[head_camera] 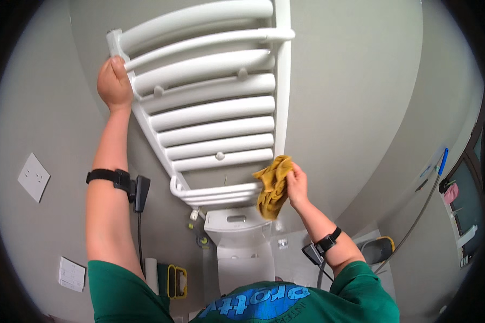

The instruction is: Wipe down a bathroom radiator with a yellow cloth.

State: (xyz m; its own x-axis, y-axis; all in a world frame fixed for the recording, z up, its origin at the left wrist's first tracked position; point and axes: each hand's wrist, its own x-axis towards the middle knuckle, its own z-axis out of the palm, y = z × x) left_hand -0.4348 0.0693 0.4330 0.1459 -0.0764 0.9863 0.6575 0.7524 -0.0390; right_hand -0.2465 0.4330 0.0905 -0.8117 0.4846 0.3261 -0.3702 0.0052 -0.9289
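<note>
A white ladder-style towel radiator is mounted on the grey wall, with a protruding rail near its top and a lower rack at its bottom. My left hand is closed around the left end of the upper protruding rail, beside the left upright. In my right hand is a crumpled mustard-yellow cloth, which lies against the lower right of the radiator and covers the right end of the lower rack. Round knobs sit on several bars. Both forearms wear black straps with small cabled devices.
Below the radiator stands a white toilet. A yellow-rimmed bin is at lower left, a grey bucket at lower right. A blue-handled pole leans on the right wall near a window. A socket plate is on the left wall.
</note>
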